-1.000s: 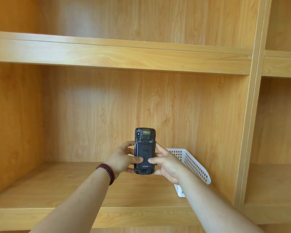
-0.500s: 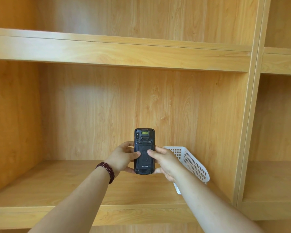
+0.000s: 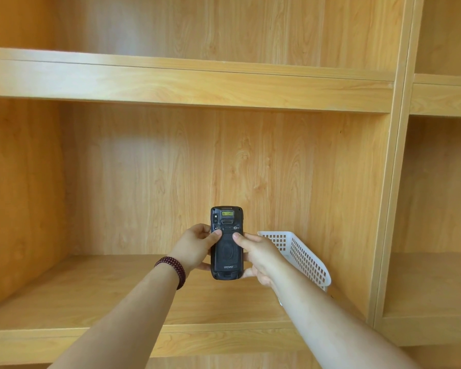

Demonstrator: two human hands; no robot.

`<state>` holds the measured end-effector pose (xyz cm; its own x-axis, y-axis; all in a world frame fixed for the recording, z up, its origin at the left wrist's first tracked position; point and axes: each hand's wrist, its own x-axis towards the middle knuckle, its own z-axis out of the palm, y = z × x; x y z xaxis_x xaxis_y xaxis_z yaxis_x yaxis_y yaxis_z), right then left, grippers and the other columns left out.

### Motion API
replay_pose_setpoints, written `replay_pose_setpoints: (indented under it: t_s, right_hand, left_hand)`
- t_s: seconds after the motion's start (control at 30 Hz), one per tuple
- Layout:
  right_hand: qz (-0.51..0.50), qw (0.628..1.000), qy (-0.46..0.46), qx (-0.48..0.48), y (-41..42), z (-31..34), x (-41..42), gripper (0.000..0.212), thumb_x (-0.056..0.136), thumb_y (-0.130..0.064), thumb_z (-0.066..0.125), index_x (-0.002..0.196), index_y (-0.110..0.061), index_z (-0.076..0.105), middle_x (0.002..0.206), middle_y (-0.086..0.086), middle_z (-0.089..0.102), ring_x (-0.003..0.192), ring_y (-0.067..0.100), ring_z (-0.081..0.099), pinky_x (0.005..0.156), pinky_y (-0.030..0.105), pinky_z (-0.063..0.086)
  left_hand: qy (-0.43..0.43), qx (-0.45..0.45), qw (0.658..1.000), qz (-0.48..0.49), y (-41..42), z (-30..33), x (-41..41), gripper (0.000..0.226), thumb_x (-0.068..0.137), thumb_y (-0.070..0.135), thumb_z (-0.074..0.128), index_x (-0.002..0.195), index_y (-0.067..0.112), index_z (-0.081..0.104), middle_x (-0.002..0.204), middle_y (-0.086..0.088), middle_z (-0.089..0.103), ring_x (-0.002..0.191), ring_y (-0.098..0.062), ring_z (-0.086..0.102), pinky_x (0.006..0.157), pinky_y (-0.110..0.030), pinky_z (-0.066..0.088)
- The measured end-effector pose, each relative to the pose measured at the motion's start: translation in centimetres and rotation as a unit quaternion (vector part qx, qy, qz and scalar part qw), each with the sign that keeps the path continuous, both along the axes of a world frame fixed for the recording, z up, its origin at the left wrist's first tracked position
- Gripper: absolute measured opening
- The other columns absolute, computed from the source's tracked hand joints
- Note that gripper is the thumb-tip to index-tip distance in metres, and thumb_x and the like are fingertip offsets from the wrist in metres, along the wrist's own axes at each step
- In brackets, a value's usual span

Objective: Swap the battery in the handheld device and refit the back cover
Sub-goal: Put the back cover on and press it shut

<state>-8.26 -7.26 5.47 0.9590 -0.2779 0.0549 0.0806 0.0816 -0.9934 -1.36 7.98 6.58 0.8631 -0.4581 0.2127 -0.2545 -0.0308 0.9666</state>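
Both arms reach forward, left hand (image 3: 197,246) and right hand (image 3: 261,255) facing, thumbs turned inward.

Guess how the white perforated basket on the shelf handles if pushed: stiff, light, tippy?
The white perforated basket is probably light: thin plastic, walls mostly holes. Likely somewhat flexible for the same reason. It appears tilted, leaning against the shelf's right side panel rather than sitting flat, so a nudge could well make it slide or drop onto the shelf board.

A light wooden shelf (image 3: 85,294) carries one thing: a white perforated basket (image 3: 301,255). It sits just right of the right hand's fingers (image 3: 246,238), tilted against the shelf's right wall.
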Motion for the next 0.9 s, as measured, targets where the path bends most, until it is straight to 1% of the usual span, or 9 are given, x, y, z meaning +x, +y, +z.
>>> replay_pose_setpoints:
  t_s: [0.1,0.17,0.3,0.47,0.53,0.67,0.73,0.8,0.9]
  right_hand:
    - [-0.004,1.0,0.002,-0.011,0.2,0.2,-0.2,0.033,0.093,-0.032,0.064,0.121,-0.014,0.066,0.12,0.01,0.068,0.113,0.031,0.063,0.068,0.055,0.06]
    - [-0.003,1.0,0.0,-0.027,0.3,0.3,-0.4,0.03,0.093,-0.033,0.064,0.118,-0.016,0.068,0.117,0.009,0.07,0.11,0.029,0.065,0.067,0.052,0.061]
    - [0.01,0.999,-0.017,-0.034,0.2,0.3,-0.6,0.024,0.092,-0.025,0.066,0.114,-0.016,0.071,0.111,0.007,0.074,0.106,0.025,0.069,0.077,0.046,0.061]
    - [0.021,0.999,-0.025,-0.01,-0.2,0.1,-0.7,0.02,0.093,-0.022,0.065,0.111,-0.016,0.071,0.108,0.006,0.076,0.102,0.024,0.071,0.075,0.043,0.061]
    - [0.046,0.999,-0.024,-0.01,-0.5,-0.1,-0.7,0.02,0.091,-0.017,0.066,0.111,-0.015,0.071,0.107,0.006,0.076,0.102,0.025,0.071,0.079,0.045,0.06]
    - [0.075,0.997,-0.021,-0.026,-0.6,-0.4,-0.7,0.035,0.085,0.004,0.066,0.116,-0.012,0.068,0.109,0.005,0.076,0.105,0.025,0.07,0.088,0.048,0.057]
    - [0.073,0.997,-0.022,-0.028,-0.7,-0.4,-0.7,0.036,0.086,0.005,0.066,0.116,-0.013,0.068,0.109,0.005,0.076,0.104,0.025,0.07,0.088,0.048,0.057]
    - [0.076,0.996,-0.024,-0.029,-0.6,-0.3,-0.7,0.033,0.086,0.001,0.068,0.115,-0.014,0.069,0.108,0.005,0.076,0.103,0.024,0.071,0.086,0.046,0.058]
    - [0.068,0.997,-0.022,-0.024,-0.4,-0.3,-0.7,0.025,0.09,-0.02,0.069,0.115,-0.015,0.07,0.108,0.007,0.076,0.103,0.025,0.071,0.085,0.048,0.059]
  left_hand:
    - [0.003,-0.001,1.0,-0.005,0.0,0.1,-0.1,0.031,0.082,0.026,0.077,0.103,0.009,0.061,0.101,-0.008,0.073,0.091,-0.022,0.072,0.063,-0.045,0.063]
    - [0.001,-0.01,1.0,-0.003,0.0,0.0,-0.2,0.03,0.082,0.019,0.077,0.104,0.007,0.06,0.102,-0.009,0.072,0.091,-0.024,0.072,0.065,-0.05,0.062]
    - [-0.008,-0.019,1.0,-0.007,0.2,-0.1,-0.3,0.028,0.083,0.016,0.076,0.103,0.007,0.061,0.106,-0.013,0.069,0.091,-0.025,0.072,0.065,-0.049,0.062]
    - [0.023,0.016,0.996,-0.086,1.4,-0.2,0.1,0.046,0.077,0.006,0.08,0.116,0.021,0.06,0.11,-0.013,0.069,0.093,-0.024,0.073,0.069,-0.044,0.062]
    - [0.03,0.02,0.994,-0.098,1.6,-0.4,0.3,0.052,0.077,-0.001,0.077,0.119,0.023,0.058,0.11,-0.015,0.068,0.091,-0.027,0.073,0.07,-0.047,0.061]
    - [0.029,0.015,0.996,-0.084,1.7,-0.5,0.2,0.051,0.077,-0.005,0.075,0.118,0.021,0.059,0.108,-0.014,0.068,0.087,-0.027,0.074,0.068,-0.048,0.061]
    - [0.032,0.02,0.996,-0.085,1.7,-0.5,0.1,0.05,0.077,-0.002,0.075,0.118,0.02,0.058,0.107,-0.013,0.069,0.087,-0.026,0.074,0.067,-0.047,0.061]
    - [0.038,0.021,0.996,-0.084,1.8,-0.3,0.0,0.04,0.081,0.014,0.076,0.116,0.019,0.058,0.108,-0.013,0.071,0.088,-0.027,0.074,0.066,-0.046,0.061]
    - [0.035,0.022,0.997,-0.058,1.8,0.0,-0.2,0.03,0.089,0.032,0.067,0.112,0.015,0.058,0.108,-0.013,0.071,0.086,-0.03,0.074,0.062,-0.047,0.061]
